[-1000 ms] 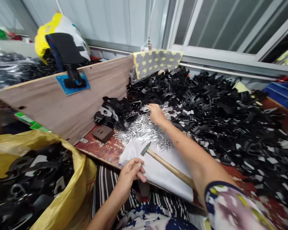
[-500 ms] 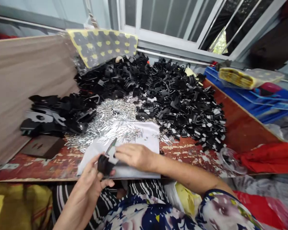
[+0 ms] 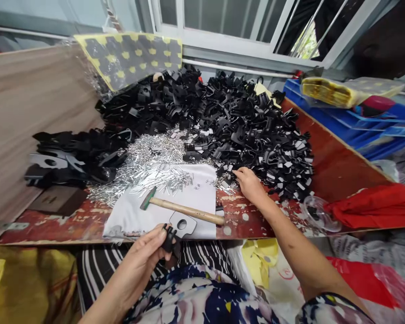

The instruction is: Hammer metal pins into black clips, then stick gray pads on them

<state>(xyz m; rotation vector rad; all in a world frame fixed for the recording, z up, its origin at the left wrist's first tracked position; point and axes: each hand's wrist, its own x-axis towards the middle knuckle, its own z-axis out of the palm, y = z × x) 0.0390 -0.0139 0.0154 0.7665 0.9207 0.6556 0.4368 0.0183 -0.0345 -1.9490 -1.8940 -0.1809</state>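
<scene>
In my left hand [image 3: 146, 252], near the table's front edge, is a black hinged clip [image 3: 169, 239] with a grey plate [image 3: 183, 224] that has a round hole. Fingers and thumb pinch its black end, and the plate points away from me. My right hand [image 3: 251, 184] reaches to the near edge of a heap of small black parts [image 3: 243, 121]. Its fingertips are pressed together among those parts; what they grip is too small to make out. Between the hands a hammer [image 3: 185, 210] with a green head and wooden handle lies on a white cloth [image 3: 128, 213].
Loose metal pins [image 3: 145, 166] spread behind the cloth. More black and grey pieces [image 3: 77, 153] lie left, by a brown block [image 3: 59, 200]. A clear plastic cup [image 3: 319, 216] and red cloth [image 3: 374, 207] are at right. Wooden boards [image 3: 37, 94] wall the left side.
My right hand has left the piece in my left hand and moved right to the heap. The hammer, mostly covered before, now shows fully. My left hand has shifted slightly right with the clip.
</scene>
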